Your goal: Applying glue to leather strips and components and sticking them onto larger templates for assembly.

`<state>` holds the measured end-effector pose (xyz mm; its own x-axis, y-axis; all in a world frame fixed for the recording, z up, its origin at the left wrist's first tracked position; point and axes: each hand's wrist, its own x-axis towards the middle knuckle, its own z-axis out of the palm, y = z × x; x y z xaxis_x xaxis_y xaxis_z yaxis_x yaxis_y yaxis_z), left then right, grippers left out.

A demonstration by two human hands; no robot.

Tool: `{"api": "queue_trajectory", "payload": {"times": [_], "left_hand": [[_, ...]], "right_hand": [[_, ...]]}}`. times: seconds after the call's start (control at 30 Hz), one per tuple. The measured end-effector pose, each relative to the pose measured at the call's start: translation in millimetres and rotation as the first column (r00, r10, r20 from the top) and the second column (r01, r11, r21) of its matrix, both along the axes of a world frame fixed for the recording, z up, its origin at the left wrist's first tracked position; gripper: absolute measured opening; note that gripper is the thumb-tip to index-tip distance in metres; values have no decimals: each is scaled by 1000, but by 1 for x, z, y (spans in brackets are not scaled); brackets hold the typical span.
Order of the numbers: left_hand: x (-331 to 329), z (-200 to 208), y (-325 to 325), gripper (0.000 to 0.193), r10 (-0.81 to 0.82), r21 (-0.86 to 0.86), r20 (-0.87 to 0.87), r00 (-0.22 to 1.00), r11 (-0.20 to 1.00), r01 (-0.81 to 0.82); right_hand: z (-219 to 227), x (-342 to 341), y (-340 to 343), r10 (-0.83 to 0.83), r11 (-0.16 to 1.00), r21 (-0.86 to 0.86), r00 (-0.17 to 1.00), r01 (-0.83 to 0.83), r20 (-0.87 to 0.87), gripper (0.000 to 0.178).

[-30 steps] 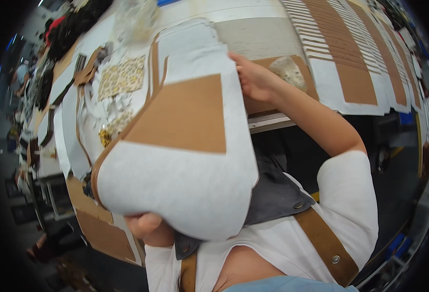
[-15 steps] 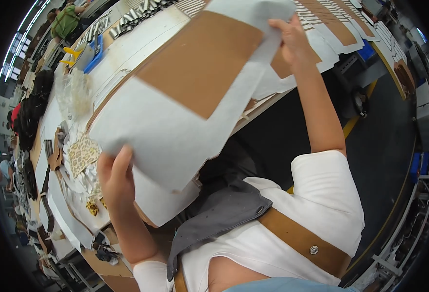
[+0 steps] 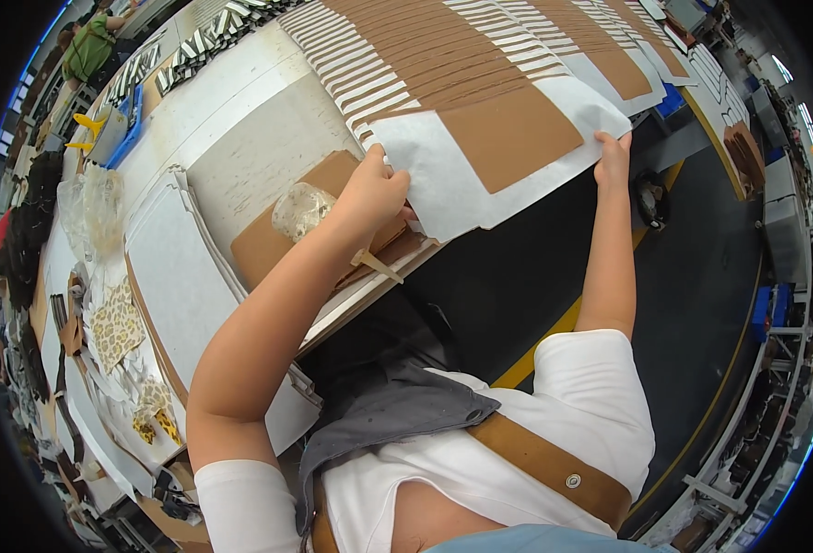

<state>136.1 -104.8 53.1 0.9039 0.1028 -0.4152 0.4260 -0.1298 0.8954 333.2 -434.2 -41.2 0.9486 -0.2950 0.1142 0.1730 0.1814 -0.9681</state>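
Observation:
A white sheet (image 3: 429, 189) with a brown rectangular panel (image 3: 514, 136) on it is stretched between my two hands. Its left edge is pinched in my left hand (image 3: 374, 192), and my right hand (image 3: 614, 158) grips its right corner. The sheet lies at the near end of a row of overlapping white-and-brown sheets (image 3: 425, 46) fanned across the table. Below my left forearm and hand are brown pieces (image 3: 257, 247), a clear plastic-wrapped container (image 3: 301, 210) and a pale pointed handle (image 3: 380, 267) jutting past the table edge. My left fingertips are partly hidden by the sheet.
A stack of white sheets (image 3: 169, 247) lies on the left of the table (image 3: 250, 129). Beyond are a blue tray (image 3: 130, 134), a white tub with yellow handles (image 3: 107, 138), plastic bags (image 3: 93, 207) and leopard-print scraps (image 3: 116, 323). Another person (image 3: 88, 48) is at far left.
Both hands have carried the sheet from over the left stack rightward to the fanned row. My left hand moved up and right; my right hand came lower. The brown pieces and wrapped container are now uncovered.

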Motion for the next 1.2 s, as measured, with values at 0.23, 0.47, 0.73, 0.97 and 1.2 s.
{"api": "queue_trajectory", "payload": {"times": [0.23,0.47,0.73,0.97,1.2], "left_hand": [[8,-9,5,43,-22,-23,-123,992,1000,19],[11,-17,8,44,-71,-85,-146,987,995,59],[-10,16,11,60,30,-36,-132,991,999,-35],[-81,44,41,58,-114,122,127,985,988,98],[-158,50,59,39,-157,56,112,981,987,151]], "right_hand": [[-25,6,-11,-86,996,-48,981,79,-175,51],[-23,14,-18,-78,994,-87,983,64,-165,47],[1,10,-17,-229,970,-117,965,214,-129,70],[14,16,-4,-167,688,-676,964,265,208,45],[32,-3,100,408,498,-866,893,-43,190,25]]}}
